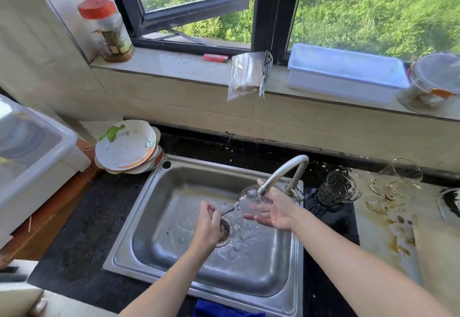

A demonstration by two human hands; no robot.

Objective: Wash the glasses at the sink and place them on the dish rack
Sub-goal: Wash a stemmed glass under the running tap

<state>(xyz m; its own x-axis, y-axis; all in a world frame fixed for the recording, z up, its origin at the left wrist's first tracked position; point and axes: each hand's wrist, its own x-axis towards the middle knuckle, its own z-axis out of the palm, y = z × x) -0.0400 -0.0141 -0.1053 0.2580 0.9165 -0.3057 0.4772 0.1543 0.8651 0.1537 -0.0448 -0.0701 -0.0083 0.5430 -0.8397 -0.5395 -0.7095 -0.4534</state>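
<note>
Rinsing under way: the left hand [207,224] has a pinching grip on the stem of a glass [249,196] tipped under the running tap [281,169] over the sink [174,217]. The right hand [273,213], fingers straight, lies against its bowl. More glasses [336,188] wait on the counter [331,222]. Next, probably, a careful carry to the rack.

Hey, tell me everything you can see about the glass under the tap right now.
The glass is clear and stemmed, with a rounded bowl, held tilted on its side over the sink. The bowl sits just under the tap spout, and water runs over it. The left hand pinches the thin stem; the right hand, fingers straight, rests against the bowl. Its foot is hidden by the left hand.
</note>
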